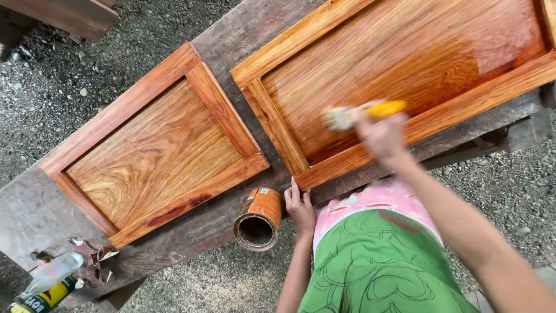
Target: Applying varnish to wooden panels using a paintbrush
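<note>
Right hand (383,137) grips a brush (362,113), coating a wet panel (405,64); left hand (299,207) lies flat and unclenched, bracing on the worktop (35,214).

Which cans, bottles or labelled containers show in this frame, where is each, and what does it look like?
Tin can: on the workbench beside the left hand, lying tilted, open mouth toward the camera, orange label.
Clear plastic bottle: bottom left bench corner, lying down.
Yellow-and-black labelled container: just below it, partly cut off.

Outdoors in even daylight, grey gravel ground (191,284) with scattered pebbles surrounds a worn, weathered tabletop (29,214) of rough grey planks. A dark reddish wooden board (69,14) juts in at the upper left corner.
</note>
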